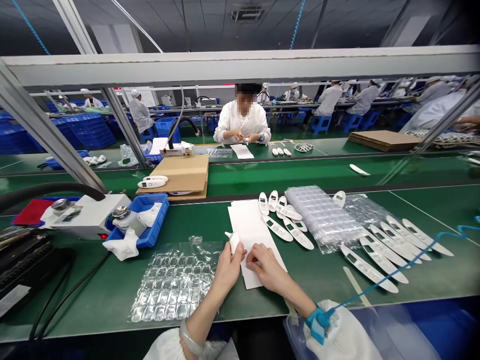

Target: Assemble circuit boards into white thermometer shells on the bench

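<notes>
My left hand (227, 265) is closed around a small white plastic part (232, 241) whose tip pokes up above the fingers. My right hand (264, 265) lies beside it on a white paper sheet (250, 225), fingers curled toward the left hand, pinching at something I cannot make out. A blue strap (317, 320) with a coiled blue cord circles my right wrist. Several long white plastic shells (296, 231) lie to the right of the paper.
A clear blister tray (173, 280) lies at the left, a stack of clear trays (318, 212) at the right with more white shells (390, 245). A blue bin (150, 217) and white device (88, 216) stand far left. A person in white works across the belt (243, 120).
</notes>
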### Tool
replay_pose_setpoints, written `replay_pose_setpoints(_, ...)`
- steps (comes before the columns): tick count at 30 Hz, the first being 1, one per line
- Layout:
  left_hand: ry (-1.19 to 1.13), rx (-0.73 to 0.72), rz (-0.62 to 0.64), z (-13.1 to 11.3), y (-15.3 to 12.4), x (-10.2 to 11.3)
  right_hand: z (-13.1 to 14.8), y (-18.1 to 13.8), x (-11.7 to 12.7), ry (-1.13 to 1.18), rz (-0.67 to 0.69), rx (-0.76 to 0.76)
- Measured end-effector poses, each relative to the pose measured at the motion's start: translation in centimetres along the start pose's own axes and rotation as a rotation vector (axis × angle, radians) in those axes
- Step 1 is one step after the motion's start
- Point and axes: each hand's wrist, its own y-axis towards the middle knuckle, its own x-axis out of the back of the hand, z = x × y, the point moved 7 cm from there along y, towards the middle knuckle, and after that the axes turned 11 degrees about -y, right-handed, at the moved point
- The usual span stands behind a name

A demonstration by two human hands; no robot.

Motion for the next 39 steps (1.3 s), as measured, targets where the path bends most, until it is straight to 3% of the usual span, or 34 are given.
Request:
replay_pose_setpoints(5,-0.064,0.023,-0.012,-1.6,-0.8,-0.4,0.6,-0.6,3.2,0.324,-0.1,-0.009)
replay_pose_setpoints(8,-0.128,0.081,0.036,-3.0,-2.6,-1.4,3.4,-1.3,4.9,0.471,-0.074,0.026)
replay_pose_setpoints(12,-0.24,0.169,0.036,-3.5,-5.1,-2.2,7.0,-1.4,4.8,0.63,0.0,0.055)
replay_pose_setpoints(20,-0.282,0.225,-0.021,-2.6,-7.0,-2.2,6.7,-1.3,2.9,0.661,-0.021,-0.033)
replay_pose_setpoints(26,-0.284,0.247,-0.013,-1.7,-6.9,-2.4,6.0,-1.7,3.7,0.565,-0.108,-0.049)
replay_pose_setpoints(39,-0.252,0.243,0.027,-1.3,-7.0,-3.2,5.2,-2.2,4.0,0.532,-0.153,-0.039)
